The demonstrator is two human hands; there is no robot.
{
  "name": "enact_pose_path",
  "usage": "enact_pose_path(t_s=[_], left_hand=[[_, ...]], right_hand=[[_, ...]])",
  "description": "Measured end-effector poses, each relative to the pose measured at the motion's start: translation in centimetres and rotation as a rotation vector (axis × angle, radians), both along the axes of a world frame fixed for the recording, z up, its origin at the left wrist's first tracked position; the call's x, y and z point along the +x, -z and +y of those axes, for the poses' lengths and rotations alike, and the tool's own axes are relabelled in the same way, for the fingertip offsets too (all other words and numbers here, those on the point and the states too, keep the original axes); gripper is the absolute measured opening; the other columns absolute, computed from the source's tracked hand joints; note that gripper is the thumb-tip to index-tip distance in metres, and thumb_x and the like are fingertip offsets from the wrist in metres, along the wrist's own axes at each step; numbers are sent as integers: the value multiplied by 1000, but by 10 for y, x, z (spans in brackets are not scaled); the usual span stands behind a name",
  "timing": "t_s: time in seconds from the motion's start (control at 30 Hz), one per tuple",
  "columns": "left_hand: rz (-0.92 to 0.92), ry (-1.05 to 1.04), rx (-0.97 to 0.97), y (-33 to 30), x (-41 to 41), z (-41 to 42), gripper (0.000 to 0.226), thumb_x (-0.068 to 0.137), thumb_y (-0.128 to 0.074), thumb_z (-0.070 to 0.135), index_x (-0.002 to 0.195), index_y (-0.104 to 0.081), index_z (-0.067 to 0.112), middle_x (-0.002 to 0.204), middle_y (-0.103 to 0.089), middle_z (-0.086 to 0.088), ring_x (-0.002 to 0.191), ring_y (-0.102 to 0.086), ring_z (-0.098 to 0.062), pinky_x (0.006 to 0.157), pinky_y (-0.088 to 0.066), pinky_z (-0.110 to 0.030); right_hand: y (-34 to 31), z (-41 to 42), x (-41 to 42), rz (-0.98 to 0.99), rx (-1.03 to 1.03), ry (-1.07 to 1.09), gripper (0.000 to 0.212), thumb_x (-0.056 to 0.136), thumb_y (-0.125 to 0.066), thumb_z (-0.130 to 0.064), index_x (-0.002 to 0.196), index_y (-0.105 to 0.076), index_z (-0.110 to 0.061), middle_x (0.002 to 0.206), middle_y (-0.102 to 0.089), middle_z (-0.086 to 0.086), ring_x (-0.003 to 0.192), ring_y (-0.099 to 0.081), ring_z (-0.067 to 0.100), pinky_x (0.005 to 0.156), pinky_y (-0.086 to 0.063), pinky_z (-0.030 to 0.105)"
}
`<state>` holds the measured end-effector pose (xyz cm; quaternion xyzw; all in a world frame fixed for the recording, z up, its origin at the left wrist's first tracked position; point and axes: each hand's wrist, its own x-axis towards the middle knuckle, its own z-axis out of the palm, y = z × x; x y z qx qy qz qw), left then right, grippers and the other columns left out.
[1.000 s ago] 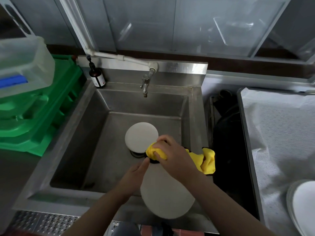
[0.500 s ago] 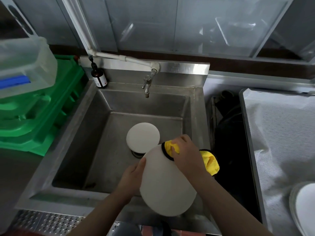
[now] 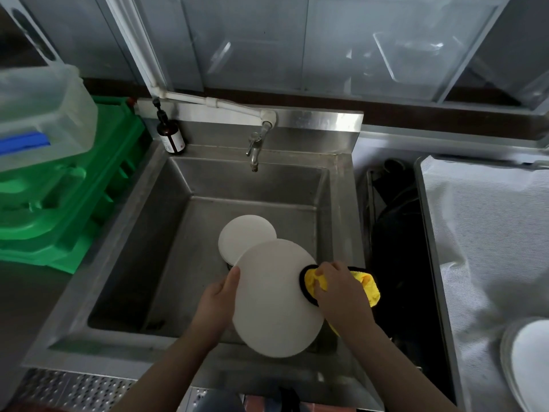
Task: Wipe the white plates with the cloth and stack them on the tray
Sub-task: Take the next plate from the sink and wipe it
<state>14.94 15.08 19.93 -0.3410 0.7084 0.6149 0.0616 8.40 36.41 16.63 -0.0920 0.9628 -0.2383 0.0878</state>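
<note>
The steel sink [image 3: 148,233] is deep with steep walls, and there's bare basin floor to the left of the plates. The tray [image 3: 427,233] on the right has a white liner, with a plate stack [image 3: 531,361] at its near edge. The white plate [image 3: 273,301], plain and matte, is held tilted over the sink's front right. Another plate [image 3: 243,236] lies behind it on the basin floor. Left hand [image 3: 218,298] grips the rim, thumb on top. Right hand [image 3: 338,289] bunches the yellow cloth [image 3: 315,282] against the plate's right edge.
</note>
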Motion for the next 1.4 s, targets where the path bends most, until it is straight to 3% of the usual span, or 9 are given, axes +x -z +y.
enact_pose_path(t_s=[0.17, 0.27, 0.53, 0.63, 0.87, 1.03, 1.13, 1.27, 1.4], left_hand=[[28, -12, 1, 1, 0, -2, 43, 103, -45, 39, 81, -73, 15, 72, -73, -4, 76, -67, -19, 72, -52, -33], [16, 21, 18, 2, 1, -1, 42, 103, -46, 42, 84, -74, 17, 82, -76, -6, 86, -71, -23, 82, -55, -40], [-37, 104, -7, 4, -6, 5, 41, 100, -47, 48, 82, -71, 20, 80, -72, 1, 81, -66, -14, 67, -49, -24], [-42, 143, -6, 4, -3, 12, 37, 101, -47, 46, 78, -69, 26, 66, -71, 8, 74, -63, -5, 62, -47, -20], [-32, 200, 20, 3, -3, 12, 46, 100, -47, 48, 75, -72, 19, 64, -71, 6, 62, -66, -1, 54, -46, -12], [-53, 224, 22, 2, -3, 9, 67, 96, -45, 57, 94, -67, -6, 83, -67, -18, 77, -62, -20, 72, -44, -33], [-55, 211, 8, 6, -3, 6, 63, 99, -45, 54, 95, -68, -5, 82, -68, -18, 79, -62, -20, 73, -45, -33], [-42, 190, -3, 6, -3, 3, 48, 101, -46, 46, 83, -74, 12, 70, -74, 1, 69, -69, -8, 57, -51, -15], [-25, 151, -18, 5, -2, 4, 51, 101, -46, 46, 79, -73, 8, 68, -71, -2, 71, -66, -14, 64, -50, -25]], right_hand=[[5, 7, 13, 12, -15, 13, 26, 91, -59, -19, 117, -60, -13, 116, -52, 5, 75, -50, 18, 61, -36, 23], [6, 10, 18, 14, -27, 23, 27, 90, -60, -18, 116, -61, -12, 114, -51, 4, 78, -52, 17, 61, -39, 23], [-4, -7, 5, 26, -59, -39, 25, 86, -59, -13, 111, -60, -12, 110, -49, 7, 80, -59, 30, 63, -44, 34], [-11, -20, -3, 58, -81, -53, 25, 85, -60, -15, 110, -61, -14, 109, -49, 6, 77, -59, 32, 62, -47, 38], [-24, -48, -4, 145, -170, -163, 20, 88, -59, -15, 107, -63, -13, 110, -52, 5, 83, -59, 29, 68, -43, 36], [-22, -60, 5, 183, -331, -231, 17, 90, -60, -22, 105, -64, -15, 109, -55, -1, 88, -58, 15, 73, -47, 24], [-20, -60, 5, 173, -319, -206, 18, 91, -59, -22, 107, -64, -16, 112, -55, -1, 89, -60, 17, 75, -51, 31], [-17, -54, 0, 125, -261, -126, 19, 90, -58, -18, 109, -63, -16, 113, -53, 1, 91, -60, 24, 74, -49, 35], [-16, -46, -8, 70, -200, -56, 19, 91, -57, -21, 108, -61, -18, 109, -49, 1, 85, -59, 27, 70, -47, 37]])
